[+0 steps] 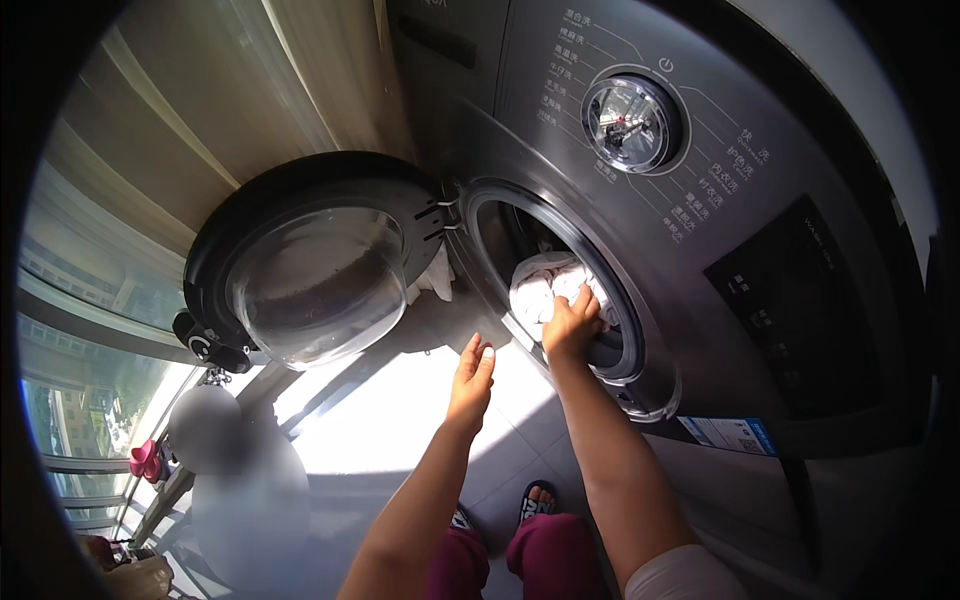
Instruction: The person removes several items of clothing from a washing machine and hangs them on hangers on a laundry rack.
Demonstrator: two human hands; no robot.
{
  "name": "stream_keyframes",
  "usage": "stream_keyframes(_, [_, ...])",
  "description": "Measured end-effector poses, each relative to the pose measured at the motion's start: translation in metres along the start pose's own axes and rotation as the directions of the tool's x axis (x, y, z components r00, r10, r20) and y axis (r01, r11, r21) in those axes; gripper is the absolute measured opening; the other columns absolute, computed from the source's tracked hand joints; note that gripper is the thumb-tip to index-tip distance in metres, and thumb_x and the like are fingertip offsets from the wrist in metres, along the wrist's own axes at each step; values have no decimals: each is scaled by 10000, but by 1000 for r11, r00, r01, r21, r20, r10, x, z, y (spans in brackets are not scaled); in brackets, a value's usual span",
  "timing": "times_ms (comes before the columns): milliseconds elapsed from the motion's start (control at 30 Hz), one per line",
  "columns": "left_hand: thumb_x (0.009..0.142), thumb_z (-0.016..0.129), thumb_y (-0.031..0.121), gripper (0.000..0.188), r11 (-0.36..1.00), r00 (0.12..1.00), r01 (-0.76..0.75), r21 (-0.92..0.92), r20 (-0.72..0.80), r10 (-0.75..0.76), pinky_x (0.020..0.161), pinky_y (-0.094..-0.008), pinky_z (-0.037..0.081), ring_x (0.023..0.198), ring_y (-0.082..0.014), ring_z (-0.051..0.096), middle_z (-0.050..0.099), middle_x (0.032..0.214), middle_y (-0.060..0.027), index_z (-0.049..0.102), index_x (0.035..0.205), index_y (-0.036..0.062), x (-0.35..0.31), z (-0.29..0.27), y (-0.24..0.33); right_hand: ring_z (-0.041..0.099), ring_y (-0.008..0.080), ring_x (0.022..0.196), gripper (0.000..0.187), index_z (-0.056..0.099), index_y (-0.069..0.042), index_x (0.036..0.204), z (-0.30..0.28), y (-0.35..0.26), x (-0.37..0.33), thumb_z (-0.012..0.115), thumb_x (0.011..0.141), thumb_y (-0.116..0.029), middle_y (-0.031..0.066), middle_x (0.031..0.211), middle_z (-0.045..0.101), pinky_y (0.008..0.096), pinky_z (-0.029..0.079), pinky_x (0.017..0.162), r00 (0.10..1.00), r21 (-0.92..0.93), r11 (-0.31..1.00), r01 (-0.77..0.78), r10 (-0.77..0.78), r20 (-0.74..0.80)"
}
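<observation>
The right hand [572,322] is closed on the white laundry [545,287], with its fingers curled over the top of the cloth. The grip is a pinch on the cloth, right at the round opening [610,345] of the washing machine [720,330]. The left hand [472,378] is held open, with fingers together and straight, and nothing is held in it. It is seen just below and to the left of the opening, near the cloth but apart from it.

The white laundry is bunched up inside the drum, at the front of the hole. A small white piece [437,272] is also seen by the hinge, between the machine and the open door [315,265]. The door is swung wide to the left.

The work looks only partly done. The door is already opened and the cloth is already grabbed, but the cloth is not out of the drum yet. Whether more cloth is deeper inside cannot be told. The sunny floor [380,420] is seen under the arms.
</observation>
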State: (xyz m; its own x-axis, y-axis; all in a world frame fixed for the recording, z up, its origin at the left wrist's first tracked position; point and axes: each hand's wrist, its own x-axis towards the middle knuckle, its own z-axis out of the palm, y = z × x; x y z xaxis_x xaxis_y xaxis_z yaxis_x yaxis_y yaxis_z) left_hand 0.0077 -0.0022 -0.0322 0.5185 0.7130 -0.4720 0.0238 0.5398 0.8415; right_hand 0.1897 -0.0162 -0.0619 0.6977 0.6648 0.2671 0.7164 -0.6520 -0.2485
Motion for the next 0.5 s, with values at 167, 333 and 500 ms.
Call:
stream_keyframes(167, [854,427,625,870,883,951,308,-354,128,-280,999,-539,296,1327,-379,224,121,1490,-159,7,1454,155,15,20,-8,521,329,818,247,544,-30,801,-17,-6,-38,667,588,-18,125,874,539,393,415,761,942,426,868,253,-122,-312])
stream_keyframes(333, [839,370,674,821,562,872,387,-731,488,34,855,-493,471,1053,-356,543,518,1200,-219,371,1313,4,-7,49,50,569,311,817,307,529,-38,821,-158,-60,-127,758,618,-57,121,916,551,362,464,717,959,862,445,242,-244,-143])
stream_keyframes(500, [864,429,499,663,629,937,297,-718,345,-48,801,-432,496,985,-323,575,542,1153,-205,390,1276,-19,-85,50,80,589,286,821,268,545,-47,826,-275,-66,-183,741,659,-125,149,902,575,374,458,723,846,982,85,168,-523,-100])
